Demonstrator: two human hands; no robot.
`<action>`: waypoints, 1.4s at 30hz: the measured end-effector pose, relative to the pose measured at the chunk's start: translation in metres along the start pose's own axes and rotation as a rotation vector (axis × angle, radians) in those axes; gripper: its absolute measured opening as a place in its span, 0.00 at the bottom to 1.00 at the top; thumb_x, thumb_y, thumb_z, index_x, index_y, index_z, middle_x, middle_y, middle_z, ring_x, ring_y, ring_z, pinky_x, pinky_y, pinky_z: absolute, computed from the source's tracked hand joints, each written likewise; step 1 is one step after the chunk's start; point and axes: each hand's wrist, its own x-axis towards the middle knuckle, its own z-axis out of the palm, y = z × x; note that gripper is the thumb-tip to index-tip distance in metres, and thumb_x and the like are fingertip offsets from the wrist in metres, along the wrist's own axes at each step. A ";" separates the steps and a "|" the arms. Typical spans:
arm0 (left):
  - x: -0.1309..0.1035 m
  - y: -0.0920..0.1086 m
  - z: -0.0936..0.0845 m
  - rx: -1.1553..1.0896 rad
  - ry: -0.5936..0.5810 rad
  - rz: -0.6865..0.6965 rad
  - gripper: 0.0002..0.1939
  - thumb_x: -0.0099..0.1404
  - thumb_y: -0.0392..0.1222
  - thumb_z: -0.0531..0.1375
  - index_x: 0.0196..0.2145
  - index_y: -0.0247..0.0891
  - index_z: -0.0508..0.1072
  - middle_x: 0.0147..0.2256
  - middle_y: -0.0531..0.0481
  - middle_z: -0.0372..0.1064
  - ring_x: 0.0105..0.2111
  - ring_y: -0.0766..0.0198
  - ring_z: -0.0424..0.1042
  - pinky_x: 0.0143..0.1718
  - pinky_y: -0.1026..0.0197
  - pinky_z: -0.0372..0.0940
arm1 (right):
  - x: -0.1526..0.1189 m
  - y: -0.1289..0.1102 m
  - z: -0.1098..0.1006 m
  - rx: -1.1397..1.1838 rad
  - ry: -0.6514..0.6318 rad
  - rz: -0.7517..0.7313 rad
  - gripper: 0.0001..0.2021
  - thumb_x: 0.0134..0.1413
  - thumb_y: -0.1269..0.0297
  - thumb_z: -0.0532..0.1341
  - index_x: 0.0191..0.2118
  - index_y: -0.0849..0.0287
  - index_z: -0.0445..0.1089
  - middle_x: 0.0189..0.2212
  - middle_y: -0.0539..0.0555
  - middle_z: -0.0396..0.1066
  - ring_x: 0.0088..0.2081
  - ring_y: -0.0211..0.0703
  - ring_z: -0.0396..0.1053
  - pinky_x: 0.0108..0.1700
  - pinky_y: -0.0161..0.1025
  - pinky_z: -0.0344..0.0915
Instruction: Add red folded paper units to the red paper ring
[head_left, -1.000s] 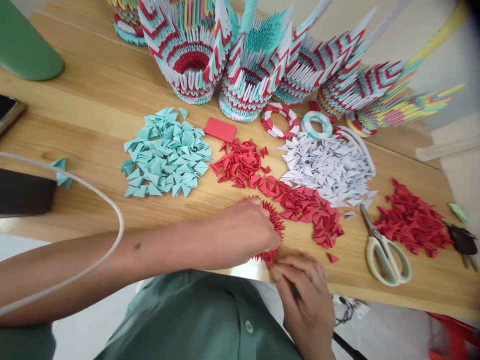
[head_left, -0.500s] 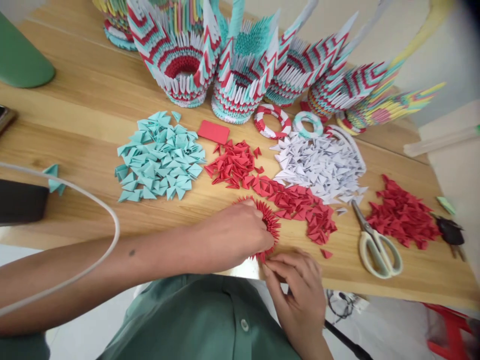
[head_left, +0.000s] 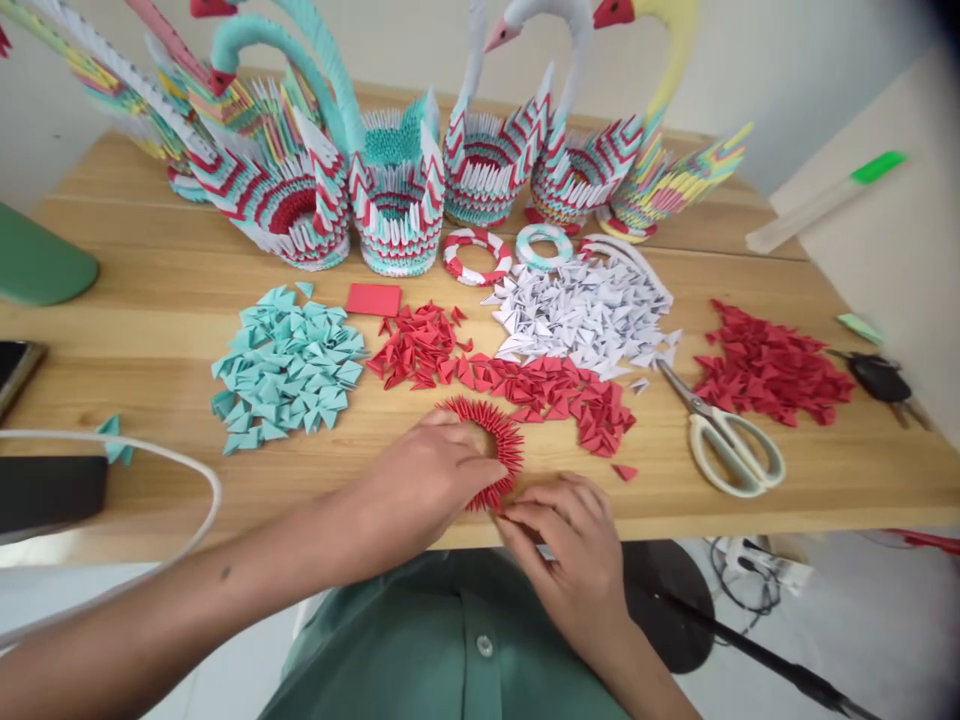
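Near the table's front edge lies a spiky red ring of folded paper pieces [head_left: 510,440]. My left hand [head_left: 427,485] is closed round its left side, with the thumb reaching across the middle opening. The fingers of my right hand [head_left: 574,540] pinch the near right edge of the ring; whether a loose piece sits between them is hidden. Just beyond the ring spreads a band of loose red folded triangles [head_left: 540,388]. A single red triangle [head_left: 624,471] lies to the right of my right hand.
Piles of teal triangles [head_left: 289,370], white triangles [head_left: 589,315] and more red triangles [head_left: 776,365] lie around. Scissors [head_left: 731,440] rest at the right. Folded-paper swans [head_left: 397,225] line the back. A white cable [head_left: 202,470] crosses the left, beside a black box [head_left: 52,495].
The camera view has tilted up and shifted, so the swans' necks and heads now show. My left hand sits farther left on the ring, exposing more of it; my right hand still pinches its near edge.
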 end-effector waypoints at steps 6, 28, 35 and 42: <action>-0.004 0.015 0.005 -0.046 0.054 -0.093 0.14 0.70 0.31 0.49 0.34 0.35 0.73 0.27 0.48 0.72 0.30 0.61 0.70 0.39 0.55 0.62 | 0.001 -0.001 0.000 -0.005 0.001 0.004 0.04 0.60 0.70 0.63 0.35 0.54 0.72 0.31 0.49 0.74 0.35 0.40 0.69 0.49 0.47 0.60; -0.011 0.015 0.030 -0.015 0.365 -0.089 0.12 0.68 0.27 0.55 0.44 0.36 0.75 0.31 0.49 0.77 0.32 0.62 0.73 0.45 0.52 0.65 | 0.003 -0.001 0.006 -0.020 0.024 -0.013 0.05 0.61 0.70 0.62 0.34 0.55 0.72 0.31 0.49 0.73 0.35 0.41 0.66 0.46 0.44 0.59; -0.012 0.016 0.029 0.014 0.377 -0.054 0.12 0.68 0.27 0.55 0.43 0.37 0.75 0.34 0.48 0.78 0.35 0.62 0.74 0.48 0.52 0.64 | 0.001 -0.005 0.000 0.019 0.028 0.008 0.03 0.61 0.64 0.63 0.36 0.54 0.73 0.31 0.49 0.73 0.35 0.41 0.68 0.48 0.46 0.60; -0.015 0.013 0.032 -0.007 0.401 -0.031 0.12 0.67 0.27 0.56 0.43 0.36 0.75 0.36 0.47 0.78 0.38 0.61 0.75 0.49 0.53 0.63 | -0.016 0.046 -0.050 -0.234 0.173 0.083 0.02 0.62 0.69 0.61 0.40 0.56 0.71 0.33 0.51 0.75 0.37 0.44 0.70 0.46 0.46 0.62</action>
